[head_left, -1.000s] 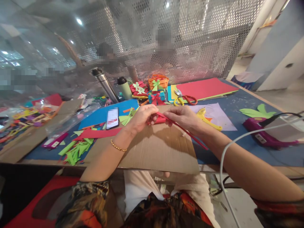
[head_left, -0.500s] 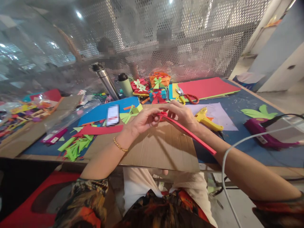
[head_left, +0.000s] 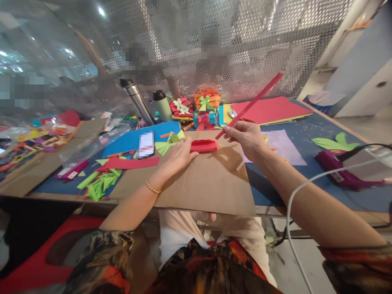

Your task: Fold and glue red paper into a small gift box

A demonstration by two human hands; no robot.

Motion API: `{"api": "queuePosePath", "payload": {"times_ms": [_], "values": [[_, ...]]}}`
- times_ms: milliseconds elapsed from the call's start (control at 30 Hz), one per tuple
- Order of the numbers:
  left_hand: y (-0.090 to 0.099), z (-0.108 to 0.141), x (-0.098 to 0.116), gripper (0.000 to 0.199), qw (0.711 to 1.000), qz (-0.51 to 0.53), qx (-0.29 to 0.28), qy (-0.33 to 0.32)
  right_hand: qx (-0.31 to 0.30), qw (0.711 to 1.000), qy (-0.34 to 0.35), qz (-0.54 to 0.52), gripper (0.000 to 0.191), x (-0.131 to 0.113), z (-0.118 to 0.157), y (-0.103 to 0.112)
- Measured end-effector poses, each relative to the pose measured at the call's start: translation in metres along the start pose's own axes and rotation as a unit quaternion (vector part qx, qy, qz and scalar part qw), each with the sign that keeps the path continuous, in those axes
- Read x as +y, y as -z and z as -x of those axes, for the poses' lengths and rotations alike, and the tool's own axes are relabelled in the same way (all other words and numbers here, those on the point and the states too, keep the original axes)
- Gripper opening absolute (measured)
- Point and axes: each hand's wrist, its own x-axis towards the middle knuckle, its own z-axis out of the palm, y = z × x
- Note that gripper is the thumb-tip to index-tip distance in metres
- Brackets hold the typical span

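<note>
A small red paper piece (head_left: 204, 145), long and boat-like, lies on the brown cardboard sheet (head_left: 211, 183). My left hand (head_left: 182, 155) grips its left end, fingers on the far side and thumb on the near side. Between the thumb and fingers of my right hand (head_left: 246, 134) is the lower end of a long red paper strip (head_left: 257, 97), which slants up to the right. The strip's lower end hangs just right of the red piece, with a small gap between them.
A phone (head_left: 146, 144), green scraps (head_left: 99, 185) and a red strip lie left. Behind are a steel flask (head_left: 137, 102), a green bottle (head_left: 163, 107) and small paper bags (head_left: 206, 100). Red sheets (head_left: 275, 109) and a white cable (head_left: 289, 216) are right.
My hands have moved apart. The red piece now rests on the cardboard under my left hand, and the strip, earlier slanting down over my right forearm, now points up to the right.
</note>
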Motion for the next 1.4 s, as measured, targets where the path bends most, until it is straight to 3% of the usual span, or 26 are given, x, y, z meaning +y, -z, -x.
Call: {"api": "queuePosePath", "payload": {"times_ms": [233, 467, 600, 767, 900, 1100, 1400], "values": [[-0.005, -0.006, -0.008, 0.023, 0.997, 0.057, 0.021, -0.054, -0.033, 0.997, -0.062, -0.034, 0.043, 0.011, -0.002, 0.000], [0.007, -0.013, -0.015, 0.017, 0.960, 0.265, 0.049, -0.076, -0.058, 0.992, -0.068, -0.084, 0.046, 0.004, 0.000, -0.001], [0.012, -0.008, -0.010, 0.007, 0.917, 0.387, 0.002, -0.092, -0.069, 0.989, -0.065, -0.112, 0.049, -0.004, 0.005, -0.005], [0.017, 0.004, 0.000, 0.020, 0.874, 0.468, -0.081, -0.103, -0.086, 0.984, -0.069, -0.137, 0.054, -0.008, 0.013, -0.011], [0.021, 0.010, 0.011, 0.022, 0.854, 0.503, -0.098, -0.092, -0.141, 0.980, -0.065, -0.128, 0.047, -0.015, 0.022, -0.013], [0.029, 0.013, 0.024, 0.029, 0.842, 0.518, -0.083, -0.122, -0.242, 0.969, -0.020, -0.049, 0.045, -0.029, 0.034, -0.016], [0.033, 0.022, 0.012, 0.031, 0.870, 0.477, -0.074, -0.097, -0.254, 0.966, -0.047, -0.014, 0.045, -0.018, 0.035, -0.016]]}}
